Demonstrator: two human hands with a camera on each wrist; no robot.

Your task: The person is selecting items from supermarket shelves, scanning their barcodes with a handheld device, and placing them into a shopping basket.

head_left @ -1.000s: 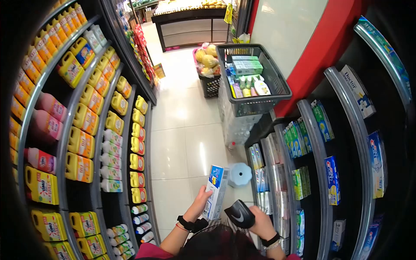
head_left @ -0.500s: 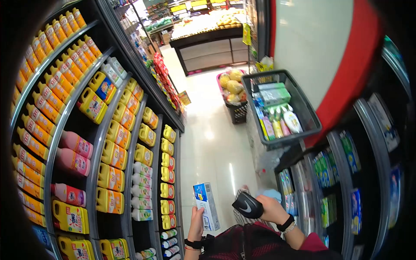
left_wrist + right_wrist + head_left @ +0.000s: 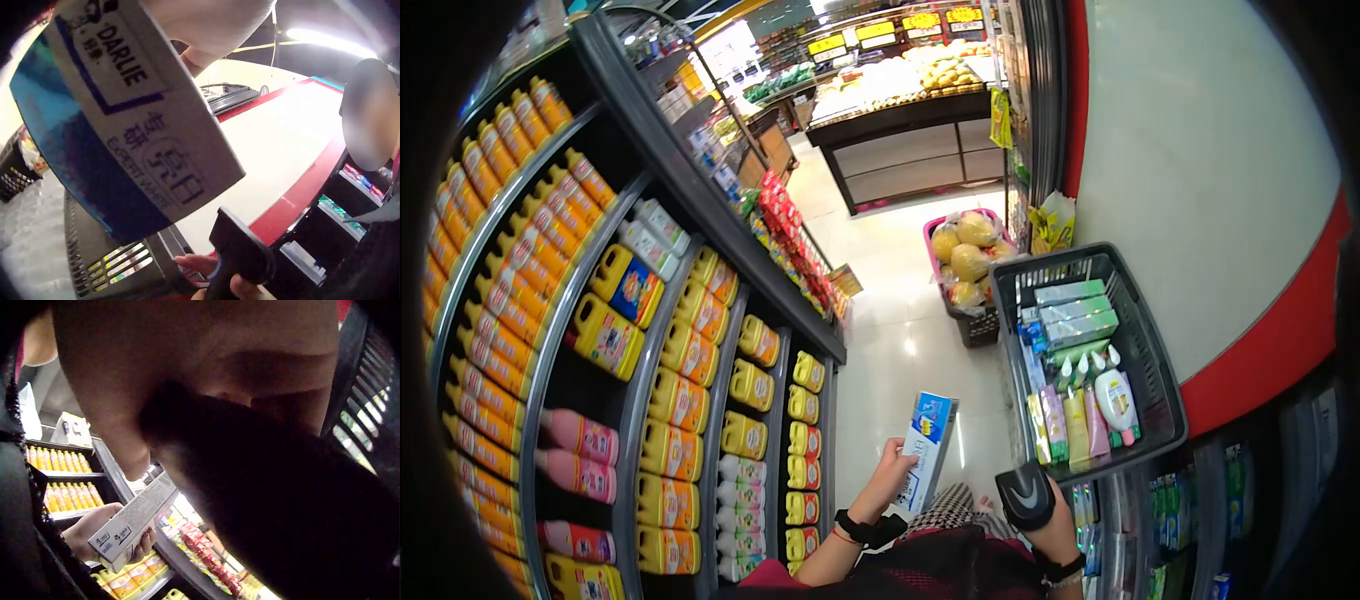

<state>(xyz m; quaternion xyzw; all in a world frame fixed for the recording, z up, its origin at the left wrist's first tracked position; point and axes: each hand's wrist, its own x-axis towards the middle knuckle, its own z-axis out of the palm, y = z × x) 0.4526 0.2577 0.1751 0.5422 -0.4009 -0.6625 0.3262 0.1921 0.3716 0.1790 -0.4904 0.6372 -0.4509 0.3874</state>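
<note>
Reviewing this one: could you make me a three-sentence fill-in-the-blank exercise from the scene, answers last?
The left hand holds a toothpaste box branded ____.
The right hand holds a barcode scanner that is mostly ____.
The white wall panel beside the shopping basket has a ____ border.

Missing words: DARLIE; black; red.

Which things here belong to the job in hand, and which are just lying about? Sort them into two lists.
Part of the job, apparently:
Darlie box, in the left hand
Black scanner-like device, in the right hand
Dark basket beyond it, possibly

Just lying about:
Yellow jugs, shelved
Orange bottles, shelved
Bagged yellow fruit
</note>
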